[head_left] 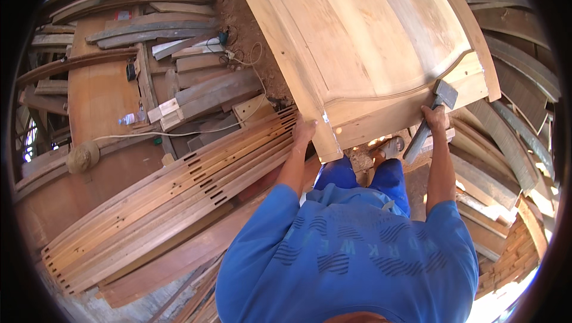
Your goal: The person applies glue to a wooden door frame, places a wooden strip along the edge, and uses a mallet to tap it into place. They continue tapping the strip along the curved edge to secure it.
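A large pale wooden door (369, 37) with raised panels and a curved lower rail lies in front of me, its near end close to my legs. My left hand (305, 129) is closed around the left edge of its stile, near the corner. In my right hand (435, 118) is a hammer (445, 93), gripped by the handle close below its dark, blocky head. The head rests against or just over the door's near rail; I cannot tell whether they touch. The handle's lower end points down toward my feet.
Mortised timber pieces (179, 189) lie stacked at my left. Past them are loose boards (208, 93), a pale cord (179, 132) and a brown sheet (101, 84). More planks (482, 168) are piled on the right. My sandalled foot (390, 146) is beneath the door's near end.
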`<move>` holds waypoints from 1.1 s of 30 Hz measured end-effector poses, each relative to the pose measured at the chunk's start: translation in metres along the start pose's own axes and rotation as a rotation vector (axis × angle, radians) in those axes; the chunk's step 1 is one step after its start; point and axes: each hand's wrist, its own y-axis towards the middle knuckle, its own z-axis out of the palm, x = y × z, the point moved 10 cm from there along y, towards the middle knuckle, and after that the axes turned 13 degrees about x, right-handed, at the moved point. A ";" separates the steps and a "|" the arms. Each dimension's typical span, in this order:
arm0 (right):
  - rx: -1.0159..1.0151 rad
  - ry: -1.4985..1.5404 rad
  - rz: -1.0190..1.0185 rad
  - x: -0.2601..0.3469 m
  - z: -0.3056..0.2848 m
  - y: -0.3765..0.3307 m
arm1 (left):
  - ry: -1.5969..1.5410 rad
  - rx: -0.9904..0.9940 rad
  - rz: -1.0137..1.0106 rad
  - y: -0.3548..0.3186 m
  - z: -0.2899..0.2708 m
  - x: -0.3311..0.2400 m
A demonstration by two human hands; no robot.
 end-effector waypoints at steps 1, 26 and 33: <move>0.040 -0.004 0.026 -0.003 0.002 0.003 | -0.027 0.023 0.022 0.000 -0.001 -0.005; -0.259 0.165 0.169 0.001 0.119 -0.084 | 0.740 -0.003 0.569 0.035 -0.072 -0.189; -0.067 0.126 0.215 0.026 0.113 -0.093 | 0.963 0.008 0.941 0.020 -0.055 -0.189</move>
